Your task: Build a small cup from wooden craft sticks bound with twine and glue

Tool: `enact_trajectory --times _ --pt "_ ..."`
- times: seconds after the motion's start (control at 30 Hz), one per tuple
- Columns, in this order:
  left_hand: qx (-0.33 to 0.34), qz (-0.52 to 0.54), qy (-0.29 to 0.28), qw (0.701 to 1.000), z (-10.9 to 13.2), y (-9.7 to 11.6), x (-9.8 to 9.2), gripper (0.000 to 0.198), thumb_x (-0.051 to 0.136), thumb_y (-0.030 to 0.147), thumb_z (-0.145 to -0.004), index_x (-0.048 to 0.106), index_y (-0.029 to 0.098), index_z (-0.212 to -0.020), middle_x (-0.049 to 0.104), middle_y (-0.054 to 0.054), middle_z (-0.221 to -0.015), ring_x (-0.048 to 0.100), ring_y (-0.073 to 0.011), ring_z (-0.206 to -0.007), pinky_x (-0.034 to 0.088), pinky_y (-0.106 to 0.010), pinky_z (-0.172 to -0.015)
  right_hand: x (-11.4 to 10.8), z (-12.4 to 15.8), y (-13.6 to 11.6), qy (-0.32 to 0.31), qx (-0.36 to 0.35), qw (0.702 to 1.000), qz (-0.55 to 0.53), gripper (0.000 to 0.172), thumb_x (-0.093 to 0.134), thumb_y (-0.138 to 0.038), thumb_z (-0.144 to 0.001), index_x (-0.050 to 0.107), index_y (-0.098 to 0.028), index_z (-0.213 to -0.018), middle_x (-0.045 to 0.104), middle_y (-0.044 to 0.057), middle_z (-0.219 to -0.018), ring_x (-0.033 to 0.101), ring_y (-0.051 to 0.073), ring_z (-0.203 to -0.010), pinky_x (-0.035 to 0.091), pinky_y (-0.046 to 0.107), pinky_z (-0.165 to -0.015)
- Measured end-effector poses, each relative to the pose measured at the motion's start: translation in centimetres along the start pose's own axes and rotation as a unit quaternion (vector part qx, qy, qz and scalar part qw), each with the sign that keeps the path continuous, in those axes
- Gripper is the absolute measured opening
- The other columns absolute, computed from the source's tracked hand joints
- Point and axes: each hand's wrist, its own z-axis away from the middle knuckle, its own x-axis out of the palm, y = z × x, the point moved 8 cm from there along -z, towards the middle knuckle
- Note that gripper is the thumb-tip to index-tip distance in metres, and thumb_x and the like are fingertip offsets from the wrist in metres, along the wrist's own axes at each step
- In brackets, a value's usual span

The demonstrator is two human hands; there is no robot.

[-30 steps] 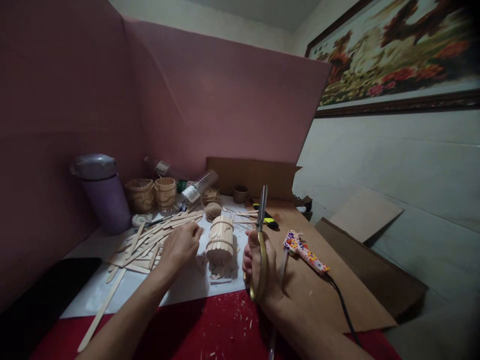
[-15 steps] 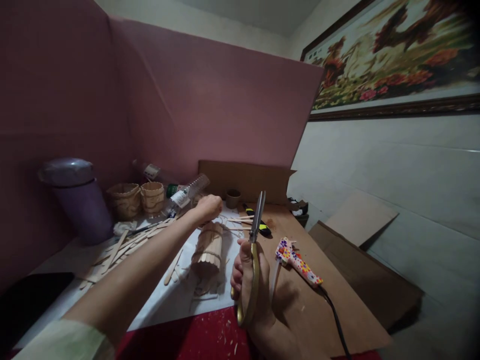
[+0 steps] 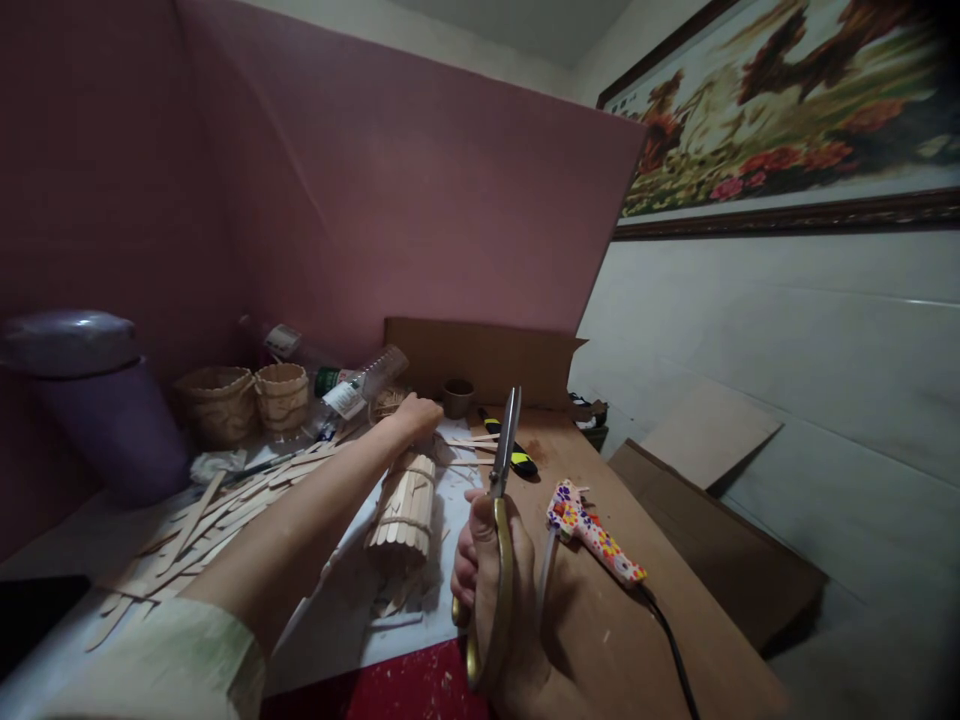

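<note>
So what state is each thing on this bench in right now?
Gold-handled metal scissors: blades shut, held upright in the right hand.
Round bundle of wooden craft sticks: standing on end.
Left hand: curled, stretched beyond the bundle; its hold is unclear.
Flower-patterned glue gun: lying on brown cardboard, cord attached.
Clear plastic bottle: lying on its side.
Purple plastic jug: upright, lid on.
Loose wooden sticks: scattered flat.

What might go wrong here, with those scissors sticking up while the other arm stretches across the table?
1. The scissors in the right hand point blades up, close beside the reaching left forearm; a slip might nick it.
2. The left hand stretches past the stick-covered cylinder; the forearm may knock it aside.
3. The glue gun lies by the right hand, its cord trailing off; a snag could drag it.
</note>
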Motion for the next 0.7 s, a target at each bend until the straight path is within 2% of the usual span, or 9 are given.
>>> enact_trajectory --times 0.1,0.23,0.3,0.33,0.4,0.47,0.53,0.67,0.7 --pt "-0.016 0.006 -0.016 1.0 0.1 -0.2 0.4 0.038 0.059 0.035 -0.091 0.057 0.016 -0.124 0.059 -0.011 -0.124 0.061 -0.0235 -0.105 0.053 -0.045 -0.087 -0.1 0.0 0.1 0.003 -0.004 1.0 0.001 0.06 0.072 -0.07 -0.065 0.05 -0.022 -0.093 0.033 -0.013 -0.052 0.029 0.003 -0.037 0.024 0.012 -0.035" --pt "-0.039 0.074 0.031 0.996 0.3 -0.9 -0.7 0.038 0.059 0.035 -0.091 0.057 0.016 -0.124 0.059 -0.011 -0.124 0.061 -0.023 -0.104 0.053 -0.045 -0.087 -0.2 0.0 0.2 0.016 -0.002 1.0 0.008 0.053 0.073 -0.065 -0.069 0.05 -0.023 -0.091 0.035 -0.013 -0.052 0.029 0.003 -0.037 0.025 0.013 -0.035" --pt "-0.049 0.129 0.075 0.988 0.5 -1.5 -2.1 0.027 0.062 0.032 -0.089 0.064 0.016 -0.111 0.064 -0.011 -0.115 0.062 -0.0236 -0.104 0.052 -0.041 -0.087 -0.3 -0.1 0.2 0.026 0.001 1.0 0.015 0.051 0.074 -0.063 -0.068 0.049 -0.023 -0.087 0.035 -0.013 -0.051 0.029 0.003 -0.036 0.025 0.014 -0.034" --pt "-0.055 0.162 0.1 0.98 0.7 -1.8 -2.9 0.018 0.065 0.029 -0.086 0.068 0.016 -0.098 0.068 -0.011 -0.106 0.063 -0.0245 -0.103 0.051 -0.038 -0.087 -0.4 -0.1 0.2 0.03 0.001 0.999 0.017 0.051 0.074 -0.063 -0.068 0.048 -0.023 -0.086 0.036 -0.013 -0.051 0.029 0.003 -0.036 0.026 0.014 -0.034" --pt "-0.059 0.239 0.146 0.958 1.4 -2.3 -4.8 0.009 0.069 0.025 -0.079 0.069 0.017 -0.076 0.071 -0.011 -0.088 0.066 -0.0256 -0.097 0.049 -0.032 -0.082 -0.4 -0.2 0.1 0.031 -0.002 0.999 0.022 0.05 0.074 -0.061 -0.069 0.049 -0.023 -0.09 0.037 -0.012 -0.052 0.031 0.004 -0.036 0.027 0.014 -0.033" --pt "-0.052 0.328 0.173 0.927 2.7 -2.2 -6.4 0.015 0.067 0.029 -0.077 0.068 0.015 -0.075 0.072 -0.011 -0.081 0.068 -0.0225 -0.083 0.05 -0.03 -0.072 -0.3 -0.3 -0.1 0.024 -0.011 0.999 0.026 0.047 0.072 -0.056 -0.071 0.051 -0.023 -0.096 0.037 -0.013 -0.051 0.032 0.005 -0.037 0.027 0.014 -0.033" --pt "-0.033 0.411 0.181 0.893 4.8 -1.5 -7.4 0.025 0.061 0.035 -0.079 0.069 0.012 -0.082 0.074 -0.012 -0.085 0.067 -0.0179 -0.072 0.052 -0.029 -0.068 -0.1 -0.3 -0.5 0.014 -0.026 0.999 0.027 0.041 0.07 -0.047 -0.075 0.051 -0.022 -0.1 0.035 -0.013 -0.05 0.032 0.005 -0.037 0.026 0.014 -0.034" --pt "-0.013 0.521 0.168 0.837 10.3 0.7 -7.1 0.027 0.066 0.036 -0.071 0.07 0.011 -0.08 0.074 -0.013 -0.083 0.064 -0.0144 -0.064 0.052 -0.029 -0.066 0.4 0.0 -1.6 -0.026 -0.076 0.997 0.01 0.033 0.067 -0.038 -0.076 0.05 -0.022 -0.1 0.035 -0.014 -0.05 0.03 0.004 -0.038 0.027 0.014 -0.035" --pt "-0.013 0.581 0.155 0.799 11.6 1.3 -6.4 0.025 0.071 0.033 -0.065 0.07 0.01 -0.076 0.073 -0.013 -0.08 0.063 -0.0147 -0.063 0.052 -0.029 -0.064 0.6 0.1 -1.9 -0.042 -0.09 0.995 0.007 0.033 0.066 -0.038 -0.076 0.05 -0.022 -0.1 0.036 -0.013 -0.05 0.031 0.005 -0.038 0.027 0.014 -0.035"
